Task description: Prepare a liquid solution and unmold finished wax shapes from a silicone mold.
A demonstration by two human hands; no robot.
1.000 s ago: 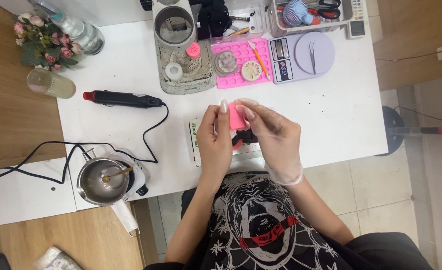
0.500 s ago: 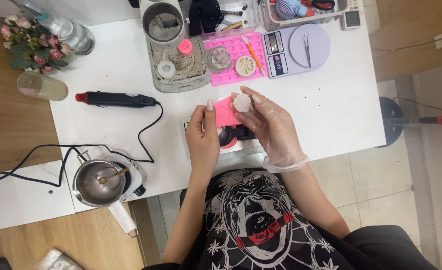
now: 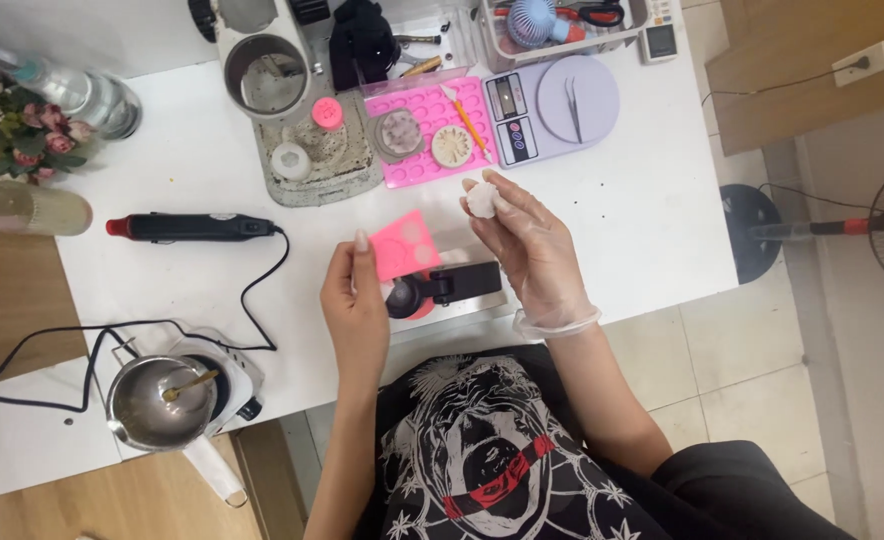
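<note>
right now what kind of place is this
Probably a home craft bench for wax or soap casting: a pink silicone mould tray, a lilac digital scale and a steel melting pot on a white table.

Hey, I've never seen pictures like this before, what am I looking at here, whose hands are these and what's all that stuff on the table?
There is no machine here. A person wears a camera on the head, so you look straight down at their own two hands over a white table.

The left hand is bare and holds a small pink mould piece by its edge. The right hand, in a thin clear glove, holds a small pale round piece at its fingertips.

On the table lie a larger pink mould tray, a lilac kitchen scale with tweezers on it, a black heat tool with a cord, and a steel pot on a small heater at the near left. Flowers stand at the far left.
</note>
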